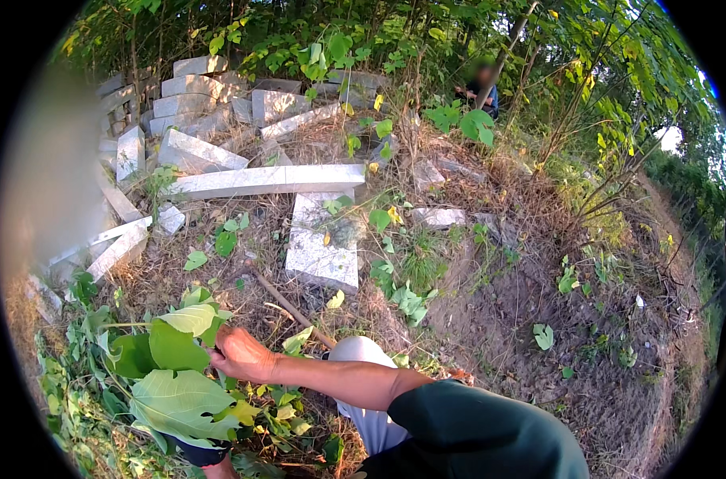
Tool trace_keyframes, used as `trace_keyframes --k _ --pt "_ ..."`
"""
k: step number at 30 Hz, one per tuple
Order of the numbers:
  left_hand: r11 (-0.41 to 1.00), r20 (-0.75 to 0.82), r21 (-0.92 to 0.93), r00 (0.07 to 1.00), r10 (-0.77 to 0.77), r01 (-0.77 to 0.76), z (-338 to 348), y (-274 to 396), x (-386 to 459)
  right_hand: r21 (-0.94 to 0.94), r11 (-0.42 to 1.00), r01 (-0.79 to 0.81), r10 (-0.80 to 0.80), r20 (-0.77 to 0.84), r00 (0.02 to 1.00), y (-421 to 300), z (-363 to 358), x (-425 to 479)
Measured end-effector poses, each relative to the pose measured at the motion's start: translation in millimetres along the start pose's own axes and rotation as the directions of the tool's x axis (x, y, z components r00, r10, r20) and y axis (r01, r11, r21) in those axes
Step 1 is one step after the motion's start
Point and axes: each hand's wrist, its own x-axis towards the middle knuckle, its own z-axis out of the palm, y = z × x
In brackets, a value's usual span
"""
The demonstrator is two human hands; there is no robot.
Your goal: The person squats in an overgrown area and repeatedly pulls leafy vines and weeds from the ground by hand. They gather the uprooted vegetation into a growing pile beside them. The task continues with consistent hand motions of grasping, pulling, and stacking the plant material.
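My right hand (243, 354) reaches across to the left, its fingers closed at the edge of a bunch of large green lobed leaves (180, 347). What exactly the fingers grip is hidden by the foliage. A pale, broad leaf (180, 404) hangs below it and covers my left hand; only the left forearm (221, 469) and a dark cuff show at the bottom edge. More cut or fallen leafy stems (88, 413) lie at the lower left. A wooden stick (291, 308) lies on the ground beside my knee.
Stone slabs and blocks (267, 179) lie scattered ahead, with a stacked pile (186, 96) behind them. A flat slab (324, 251) rests before me. Bare soil slopes down at the right (518, 323). Another person (485, 93) is among the trees at the back.
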Motion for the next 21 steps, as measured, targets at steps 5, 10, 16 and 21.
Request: trace_keyframes --k 5,10,16,21 --pt "1.000 -0.007 -0.004 1.000 -0.013 0.013 8 3 -3 0.411 0.911 -0.033 0.118 -0.183 0.976 -5 7 2" --pt "1.000 -0.004 -0.007 1.000 -0.023 0.023 15 9 -3 -0.536 0.790 0.296 -0.368 -0.028 0.930 17 17 -9" --pt "0.999 -0.016 -0.023 0.999 -0.048 0.048 23 13 3 0.892 0.443 -0.085 0.212 -0.012 0.977 10 14 -4" --pt "0.998 -0.025 -0.036 0.998 -0.061 0.060 28 15 7 -0.274 0.925 0.262 -0.323 -0.208 0.923 -1 -15 -11"
